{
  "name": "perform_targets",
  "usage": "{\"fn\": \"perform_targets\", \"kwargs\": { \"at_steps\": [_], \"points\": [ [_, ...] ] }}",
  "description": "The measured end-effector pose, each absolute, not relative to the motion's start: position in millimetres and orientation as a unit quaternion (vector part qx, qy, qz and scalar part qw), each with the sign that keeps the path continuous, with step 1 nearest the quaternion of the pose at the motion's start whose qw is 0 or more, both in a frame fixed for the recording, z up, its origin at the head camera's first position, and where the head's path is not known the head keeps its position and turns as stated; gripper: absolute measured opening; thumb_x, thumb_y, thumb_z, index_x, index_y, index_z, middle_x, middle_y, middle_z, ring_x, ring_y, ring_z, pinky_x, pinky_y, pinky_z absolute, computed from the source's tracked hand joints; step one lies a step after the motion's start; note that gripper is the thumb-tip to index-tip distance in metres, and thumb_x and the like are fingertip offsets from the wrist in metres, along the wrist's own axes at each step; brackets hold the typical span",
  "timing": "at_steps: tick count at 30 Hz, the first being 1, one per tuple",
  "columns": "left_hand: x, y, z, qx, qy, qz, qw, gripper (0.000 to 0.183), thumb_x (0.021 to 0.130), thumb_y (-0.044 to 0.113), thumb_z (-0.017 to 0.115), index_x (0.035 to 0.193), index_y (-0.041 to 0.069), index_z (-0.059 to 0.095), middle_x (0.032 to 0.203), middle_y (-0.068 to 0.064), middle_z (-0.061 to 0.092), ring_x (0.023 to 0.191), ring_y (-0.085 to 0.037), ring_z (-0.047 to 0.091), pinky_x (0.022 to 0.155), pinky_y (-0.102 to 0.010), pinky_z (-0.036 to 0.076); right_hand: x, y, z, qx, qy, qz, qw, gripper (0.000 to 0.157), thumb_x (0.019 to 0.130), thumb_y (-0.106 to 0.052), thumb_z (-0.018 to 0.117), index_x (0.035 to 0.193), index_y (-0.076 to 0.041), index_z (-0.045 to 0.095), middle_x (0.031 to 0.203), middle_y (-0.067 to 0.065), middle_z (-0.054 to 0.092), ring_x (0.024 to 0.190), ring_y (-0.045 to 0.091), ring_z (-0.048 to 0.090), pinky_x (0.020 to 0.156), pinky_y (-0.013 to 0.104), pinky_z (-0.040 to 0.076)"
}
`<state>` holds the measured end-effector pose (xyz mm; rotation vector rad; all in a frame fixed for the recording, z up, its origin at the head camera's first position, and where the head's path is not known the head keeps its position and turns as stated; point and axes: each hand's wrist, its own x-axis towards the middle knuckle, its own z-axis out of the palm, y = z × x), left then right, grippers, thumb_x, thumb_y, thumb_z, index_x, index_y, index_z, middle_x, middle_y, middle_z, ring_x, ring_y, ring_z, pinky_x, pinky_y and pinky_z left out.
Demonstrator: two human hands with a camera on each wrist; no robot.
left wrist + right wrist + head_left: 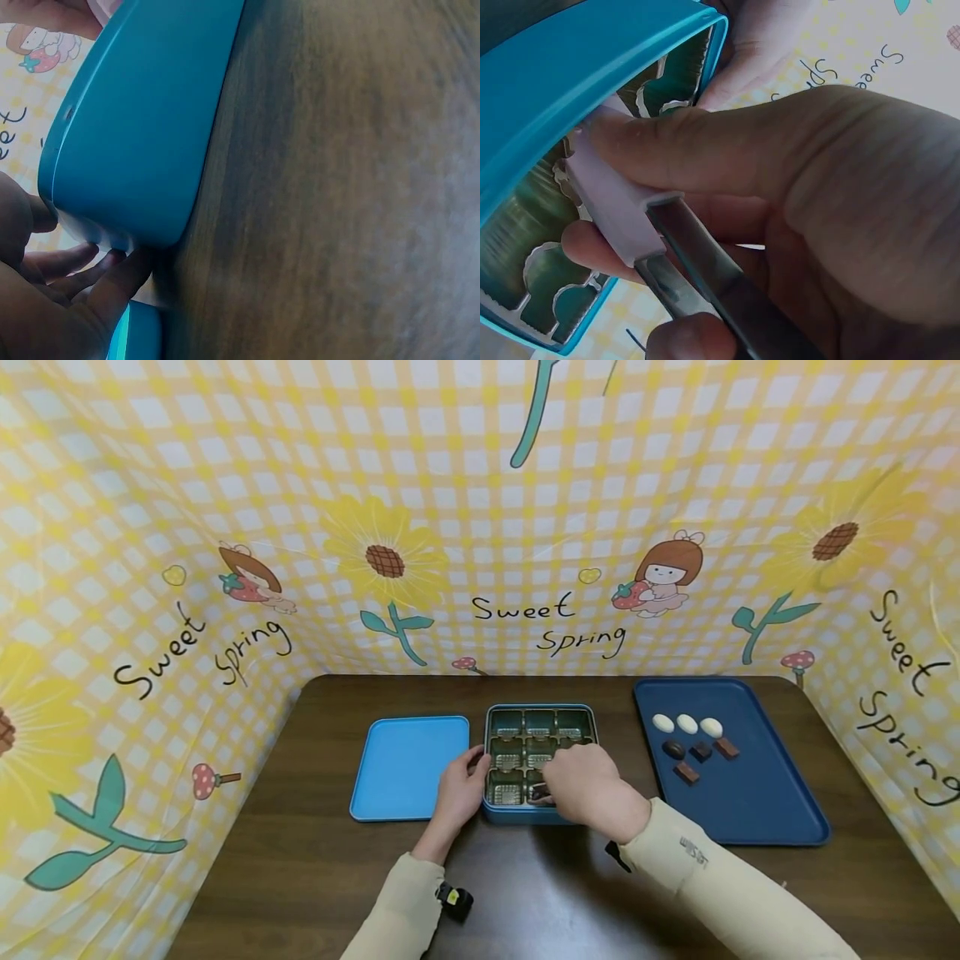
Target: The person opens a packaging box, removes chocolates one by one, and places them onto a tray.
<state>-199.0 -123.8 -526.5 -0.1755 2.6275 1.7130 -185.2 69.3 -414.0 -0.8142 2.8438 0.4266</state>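
A blue tin box point(521, 816) holds a gold compartment insert point(508, 755). My left hand point(459, 789) rests at the tin's left side. In the left wrist view its fingertips point(112, 262) touch the outer wall, with the thumb near the rim. Over the insert's front part, my right hand point(588, 781) grips metal tongs point(712, 270) with a pale pinkish section, pinched between thumb and fingers. The pinkish section reaches in among the compartments. The fingers hide the tongs' far end, so I cannot tell whether anything is between the tips.
Left of the tin lies a light-blue lid point(411, 768), inner side up. At the right, a dark-blue tray point(757, 802) bears three white egg-shaped candies point(686, 724), a dark oval one point(673, 750), a dark square one point(701, 752) and brown blocks point(726, 748). Patterned cloth surrounds the wooden table point(300, 860).
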Motion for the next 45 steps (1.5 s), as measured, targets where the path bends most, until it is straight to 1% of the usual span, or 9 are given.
{"fn": "perform_targets", "kwargs": {
  "at_steps": [6, 16, 20, 24, 27, 32, 36, 40, 45],
  "points": [
    [-197.9, -125.1, -526.8, -0.053, 0.837, 0.544, -0.002, 0.044, 0.107, 0.025, 0.053, 0.144, 0.001, 0.054, 0.133, -0.019, 0.062, 0.118, -0.031, 0.064, 0.093, -0.047, 0.054, -187.1, 66.6, -417.0, -0.273, 0.949, 0.140, 0.077, 0.016, 0.092, -0.025, 0.073, 0.078, -0.017, 0.072, 0.060, 0.001, 0.053, 0.050, 0.016, 0.051, 0.049, 0.035, 0.052],
    [-198.5, -125.7, -526.3, -0.059, 0.837, 0.544, 0.000, 0.045, 0.107, 0.028, 0.053, 0.144, 0.002, 0.055, 0.134, -0.017, 0.062, 0.118, -0.030, 0.063, 0.093, -0.047, 0.053, -188.7, 66.2, -418.3, -0.269, 0.950, 0.140, 0.081, 0.014, 0.093, -0.023, 0.072, 0.080, -0.017, 0.072, 0.061, 0.001, 0.052, 0.050, 0.017, 0.051, 0.048, 0.036, 0.051],
    [-199.6, -126.0, -526.8, -0.060, 0.837, 0.544, -0.001, 0.045, 0.107, 0.028, 0.053, 0.144, 0.002, 0.055, 0.134, -0.017, 0.062, 0.118, -0.030, 0.064, 0.094, -0.047, 0.053, -189.2, 67.3, -417.7, -0.270, 0.949, 0.137, 0.084, 0.016, 0.094, -0.022, 0.070, 0.079, -0.017, 0.070, 0.060, 0.001, 0.050, 0.049, 0.016, 0.049, 0.047, 0.035, 0.049],
    [-199.0, -126.5, -527.1, -0.058, 0.836, 0.545, -0.002, 0.045, 0.107, 0.028, 0.053, 0.144, 0.003, 0.055, 0.134, -0.017, 0.062, 0.118, -0.030, 0.064, 0.094, -0.047, 0.053, -189.1, 69.8, -418.2, -0.280, 0.948, 0.134, 0.073, 0.019, 0.094, -0.022, 0.070, 0.076, -0.017, 0.068, 0.057, 0.000, 0.048, 0.047, 0.015, 0.047, 0.046, 0.033, 0.047],
    [-197.3, -126.3, -527.2, -0.054, 0.836, 0.547, -0.005, 0.044, 0.107, 0.027, 0.054, 0.143, 0.002, 0.055, 0.133, -0.017, 0.063, 0.117, -0.030, 0.064, 0.094, -0.047, 0.053, -187.7, 72.4, -418.6, -0.287, 0.946, 0.138, 0.067, 0.023, 0.095, -0.023, 0.069, 0.073, -0.018, 0.066, 0.056, 0.000, 0.047, 0.046, 0.014, 0.046, 0.045, 0.032, 0.045],
    [-195.1, -125.0, -528.1, -0.049, 0.835, 0.548, -0.004, 0.044, 0.107, 0.026, 0.054, 0.143, 0.002, 0.056, 0.131, -0.017, 0.064, 0.116, -0.030, 0.064, 0.093, -0.047, 0.053, -185.1, 76.7, -417.8, -0.283, 0.946, 0.139, 0.074, 0.029, 0.094, -0.022, 0.069, 0.066, -0.018, 0.062, 0.055, -0.001, 0.047, 0.044, 0.013, 0.045, 0.043, 0.031, 0.043],
    [-195.2, -124.4, -527.3, -0.049, 0.836, 0.547, -0.006, 0.043, 0.106, 0.026, 0.055, 0.142, 0.002, 0.056, 0.131, -0.017, 0.064, 0.116, -0.030, 0.064, 0.093, -0.047, 0.053, -184.6, 79.3, -413.9, -0.277, 0.948, 0.138, 0.071, 0.027, 0.093, -0.022, 0.069, 0.068, -0.018, 0.063, 0.055, -0.001, 0.047, 0.044, 0.013, 0.045, 0.043, 0.031, 0.042],
    [-196.4, -124.4, -526.2, -0.045, 0.838, 0.543, -0.012, 0.043, 0.106, 0.026, 0.055, 0.141, 0.001, 0.057, 0.130, -0.017, 0.064, 0.115, -0.031, 0.065, 0.093, -0.048, 0.053, -185.4, 82.0, -409.8, -0.276, 0.950, 0.132, 0.066, 0.023, 0.092, -0.021, 0.070, 0.070, -0.017, 0.066, 0.055, -0.001, 0.047, 0.046, 0.014, 0.046, 0.044, 0.032, 0.043],
    [-198.4, -124.6, -527.1, -0.047, 0.843, 0.536, -0.015, 0.042, 0.106, 0.026, 0.055, 0.140, 0.002, 0.058, 0.128, -0.016, 0.065, 0.114, -0.030, 0.066, 0.092, -0.047, 0.054, -185.9, 85.6, -404.5, -0.278, 0.952, 0.115, 0.055, 0.022, 0.091, -0.018, 0.070, 0.070, -0.017, 0.066, 0.056, -0.001, 0.048, 0.048, 0.014, 0.047, 0.045, 0.033, 0.043]
  ]
}}
